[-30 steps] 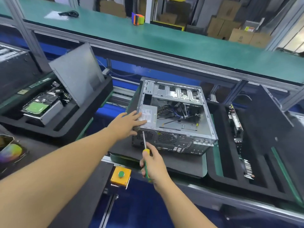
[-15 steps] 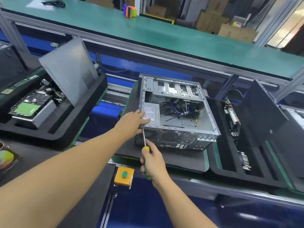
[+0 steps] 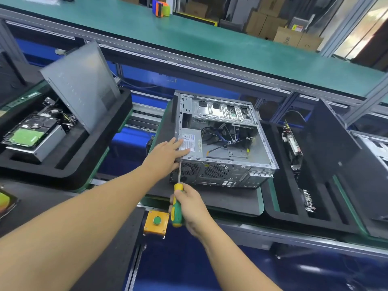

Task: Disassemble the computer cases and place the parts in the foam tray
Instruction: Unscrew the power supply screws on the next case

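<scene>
The grey computer case (image 3: 220, 174) lies on its side, open on top, with wires inside. One black foam tray (image 3: 304, 222) sits just right of it. Another foam tray (image 3: 88, 156) on the left holds a hard drive (image 3: 27, 136).

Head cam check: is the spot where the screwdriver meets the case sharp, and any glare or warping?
Head view: the open grey metal computer case and green-and-yellow-handled screwdriver are sharp and evenly lit, though the screw is too small to see; the green conveyor belt bows from wide-angle distortion; the bright opening at top right is blown out.

Screwdriver (image 3: 177, 206) tip hidden under left hand (image 3: 165, 156); power supply label (image 3: 189, 142) text unreadable.
</scene>
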Action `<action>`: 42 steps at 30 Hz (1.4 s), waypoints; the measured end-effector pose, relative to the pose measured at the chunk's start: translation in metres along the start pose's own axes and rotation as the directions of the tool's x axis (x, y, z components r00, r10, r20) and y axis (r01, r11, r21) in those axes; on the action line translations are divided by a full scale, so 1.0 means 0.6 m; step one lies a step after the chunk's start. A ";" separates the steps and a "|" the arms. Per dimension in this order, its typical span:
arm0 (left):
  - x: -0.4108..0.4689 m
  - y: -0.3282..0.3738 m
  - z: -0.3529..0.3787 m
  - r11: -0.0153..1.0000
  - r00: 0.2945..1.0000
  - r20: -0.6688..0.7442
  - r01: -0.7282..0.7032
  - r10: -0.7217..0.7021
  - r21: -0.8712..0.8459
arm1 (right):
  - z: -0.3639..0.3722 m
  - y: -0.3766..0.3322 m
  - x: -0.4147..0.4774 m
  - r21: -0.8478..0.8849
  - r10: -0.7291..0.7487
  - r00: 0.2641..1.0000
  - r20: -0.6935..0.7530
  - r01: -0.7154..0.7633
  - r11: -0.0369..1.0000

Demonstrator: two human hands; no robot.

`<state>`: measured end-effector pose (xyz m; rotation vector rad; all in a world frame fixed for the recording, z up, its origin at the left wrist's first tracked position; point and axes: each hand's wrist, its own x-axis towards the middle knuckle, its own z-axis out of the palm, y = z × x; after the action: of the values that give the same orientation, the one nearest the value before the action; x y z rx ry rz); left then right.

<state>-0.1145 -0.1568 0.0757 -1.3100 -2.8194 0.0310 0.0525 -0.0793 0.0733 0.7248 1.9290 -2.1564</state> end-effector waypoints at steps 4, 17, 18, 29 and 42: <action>-0.003 0.002 0.002 1.000 1.000 -0.007 0.006 -0.006 -0.024 | -0.007 0.025 0.001 0.488 0.096 0.986 0.138 -0.152 0.860; -0.007 0.005 0.007 0.996 0.999 -0.045 0.010 -0.014 -0.086 | 0.012 0.016 0.009 0.273 0.156 0.988 -0.004 -0.149 0.950; -0.007 0.006 0.007 0.996 0.999 -0.043 0.013 -0.017 -0.085 | 0.017 0.016 0.007 0.146 0.123 0.987 -0.106 -0.107 0.983; -0.008 0.008 0.004 0.992 0.999 -0.042 0.024 -0.029 -0.120 | -0.015 -0.001 0.005 0.297 0.271 0.960 0.076 -0.281 0.913; -0.008 0.005 0.011 0.987 0.997 -0.069 0.012 -0.024 -0.162 | 0.001 0.014 0.007 -0.263 -0.026 0.935 -0.353 -0.072 0.962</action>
<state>-0.1091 -0.1587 0.0690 -1.2864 -2.8248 -0.2444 0.0522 -0.0802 0.0638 1.1346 2.3141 -1.7840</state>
